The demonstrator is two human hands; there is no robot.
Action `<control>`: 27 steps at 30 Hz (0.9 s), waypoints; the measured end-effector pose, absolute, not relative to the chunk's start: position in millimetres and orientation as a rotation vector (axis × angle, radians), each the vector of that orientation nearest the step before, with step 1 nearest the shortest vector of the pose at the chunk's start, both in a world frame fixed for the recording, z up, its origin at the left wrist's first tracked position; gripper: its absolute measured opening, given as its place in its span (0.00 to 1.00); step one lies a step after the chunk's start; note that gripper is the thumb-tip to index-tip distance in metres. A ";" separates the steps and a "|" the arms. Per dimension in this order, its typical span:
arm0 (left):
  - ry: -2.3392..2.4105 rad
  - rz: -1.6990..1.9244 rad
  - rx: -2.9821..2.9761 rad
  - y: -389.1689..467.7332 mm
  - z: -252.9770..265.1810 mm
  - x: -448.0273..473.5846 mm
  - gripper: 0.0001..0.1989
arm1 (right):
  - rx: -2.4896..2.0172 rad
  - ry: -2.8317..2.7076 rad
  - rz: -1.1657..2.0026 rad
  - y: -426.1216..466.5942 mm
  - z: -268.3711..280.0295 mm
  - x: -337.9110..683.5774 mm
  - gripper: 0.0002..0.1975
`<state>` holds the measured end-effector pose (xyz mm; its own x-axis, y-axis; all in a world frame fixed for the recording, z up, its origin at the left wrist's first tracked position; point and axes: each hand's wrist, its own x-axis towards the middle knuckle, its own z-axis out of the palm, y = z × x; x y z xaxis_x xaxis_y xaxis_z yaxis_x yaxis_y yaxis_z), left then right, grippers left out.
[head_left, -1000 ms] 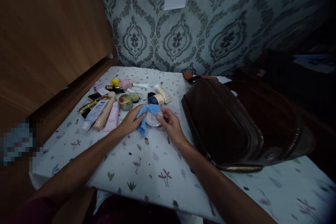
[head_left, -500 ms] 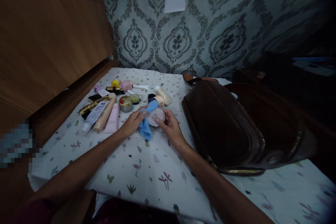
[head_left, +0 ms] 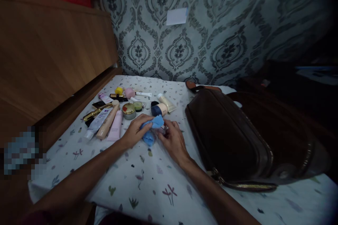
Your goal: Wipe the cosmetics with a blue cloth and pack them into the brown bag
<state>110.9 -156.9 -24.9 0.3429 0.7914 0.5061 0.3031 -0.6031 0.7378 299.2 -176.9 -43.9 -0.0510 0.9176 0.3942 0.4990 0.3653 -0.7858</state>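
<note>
Head view, frame centre: blue cloth (head_left: 157,122) overlaps pale case (head_left: 161,130).
Left hand (head_left: 137,130) clutches cloth; right hand (head_left: 174,140) grips case from frame right.

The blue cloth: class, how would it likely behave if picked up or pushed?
The blue cloth is probably floppy, as it bunches in the left hand. It may crumple rather than slide if pushed, since its folds look soft. Probably light, looking thin.
</note>
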 end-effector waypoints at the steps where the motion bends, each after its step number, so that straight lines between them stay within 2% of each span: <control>1: 0.944 1.226 2.088 -157.3 -23.5 110.6 0.16 | -1.249 -1.677 0.592 -176.8 -45.8 298.1 0.20; 4: 0.945 1.258 2.077 -158.6 -19.9 110.5 0.13 | -1.167 -1.644 0.670 -176.3 -48.8 295.7 0.23; 10: 0.941 1.191 2.074 -162.7 -20.0 113.6 0.10 | -1.161 -1.639 0.632 -175.4 -46.1 296.6 0.22; 21: 1.037 1.131 2.037 -157.9 -28.6 111.4 0.10 | -1.214 -1.553 0.800 -162.7 -49.4 305.1 0.26; 27: 1.174 1.092 1.852 -150.2 -37.1 106.4 0.13 | -0.944 -1.486 1.034 -159.5 -55.4 302.6 0.39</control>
